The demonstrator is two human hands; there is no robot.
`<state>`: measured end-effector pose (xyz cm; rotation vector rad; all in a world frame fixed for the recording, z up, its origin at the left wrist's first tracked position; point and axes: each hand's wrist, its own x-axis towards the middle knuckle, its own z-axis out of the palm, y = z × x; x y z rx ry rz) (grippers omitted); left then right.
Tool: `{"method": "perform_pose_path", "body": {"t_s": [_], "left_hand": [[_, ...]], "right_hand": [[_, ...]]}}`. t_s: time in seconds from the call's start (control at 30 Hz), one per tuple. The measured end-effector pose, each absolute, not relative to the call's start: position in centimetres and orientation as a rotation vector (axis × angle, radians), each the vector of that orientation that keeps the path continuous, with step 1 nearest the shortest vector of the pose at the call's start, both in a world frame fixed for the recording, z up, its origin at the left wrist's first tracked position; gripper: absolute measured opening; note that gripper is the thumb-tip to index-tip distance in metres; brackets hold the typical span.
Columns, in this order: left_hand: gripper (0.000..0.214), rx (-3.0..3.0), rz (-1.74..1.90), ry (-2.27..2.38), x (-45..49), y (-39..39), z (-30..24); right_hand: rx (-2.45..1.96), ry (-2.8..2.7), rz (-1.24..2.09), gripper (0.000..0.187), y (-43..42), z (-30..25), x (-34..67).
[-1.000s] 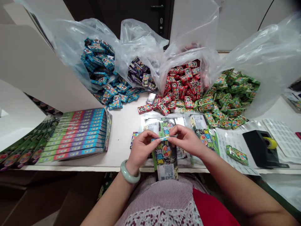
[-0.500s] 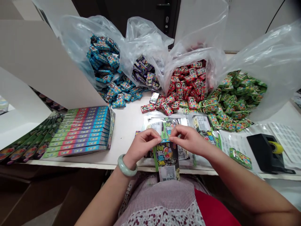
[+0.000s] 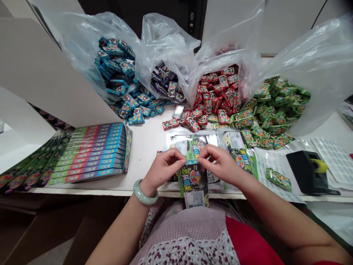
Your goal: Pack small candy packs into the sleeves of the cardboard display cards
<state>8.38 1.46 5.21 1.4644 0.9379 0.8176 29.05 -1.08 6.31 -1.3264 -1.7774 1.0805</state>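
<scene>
The left hand and right hand pinch a black packet, thumb against finger, at opposite ends of its blue top edge — its lower end reaches past the front of the table. Another packet lies near green boxes.

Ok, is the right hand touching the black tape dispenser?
No, the right hand is at the black-and-green printed packet, apart from the dispenser.

Open lane of white tabletop runs between multicoloured cartons and left hand. Plastic bags and loose red candy boxes wall off far side; green candy box, black tape dispenser obstruct right.
</scene>
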Motion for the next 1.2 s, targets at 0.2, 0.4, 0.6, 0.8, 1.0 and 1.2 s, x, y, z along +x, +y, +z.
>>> {"method": "perform_pose_path", "body": {"t_s": [0.2, 0.4, 0.6, 0.8, 1.0, 1.2], "left_hand": [[0.014, 1.502, 0.765, 0.881, 8.0, 1.7, 5.1], [0.017, 1.544, 0.711, 0.809, 7.5, 1.7, 5.2], [0.01, 1.577, 0.725, 0.762, 7.1, 1.5, 4.6], [0.007, 1.571, 1.016, 0.84, 8.3, -0.4, 1.9], [0.01, 1.654, 1.07, 0.86, 8.4, -1.1, 1.4], [0.022, 1.778, 1.003, 0.945, 8.1, -0.7, 1.4]], "right_hand": [[-1.352, -1.764, 1.057, 0.012, -1.2, 6.1, 29.2], [-1.211, -1.881, 0.999, 0.011, -1.3, 5.8, 30.2], [-1.042, -1.987, 0.958, 0.002, -1.7, 5.3, 31.1], [-1.102, -1.87, 0.825, 0.005, -3.0, 3.1, 30.0], [-1.137, -1.625, 0.877, 0.014, -3.4, 1.8, 29.5], [-1.128, -1.637, 0.779, 0.008, -3.3, 2.6, 29.1]]}}
